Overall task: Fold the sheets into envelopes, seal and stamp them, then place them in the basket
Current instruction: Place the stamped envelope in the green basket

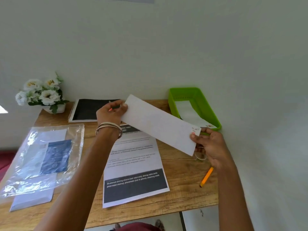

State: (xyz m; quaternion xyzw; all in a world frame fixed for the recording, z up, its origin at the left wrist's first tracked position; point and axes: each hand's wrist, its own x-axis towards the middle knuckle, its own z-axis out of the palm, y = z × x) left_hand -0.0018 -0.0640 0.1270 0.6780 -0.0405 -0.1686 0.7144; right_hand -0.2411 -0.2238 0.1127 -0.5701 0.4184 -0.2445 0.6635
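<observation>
I hold a long white folded envelope (160, 124) in the air above the table, tilted down to the right. My left hand (110, 112) pinches its upper left end. My right hand (208, 145) grips its lower right end, where a small stamp (196, 129) sits at the corner. Beyond it at the back right stands the green basket (210, 104), with a white stamped envelope (191, 114) lying inside. A printed sheet (135, 165) lies flat on the wooden table (183, 185) under my hands.
A clear plastic sleeve (43, 157) with blue and white papers lies at the left, over a white envelope (33, 199). A spiral notebook (90, 109) and a pot of white flowers (41, 94) stand at the back. An orange pencil (207, 176) lies at the right, near a tape roll (200, 155).
</observation>
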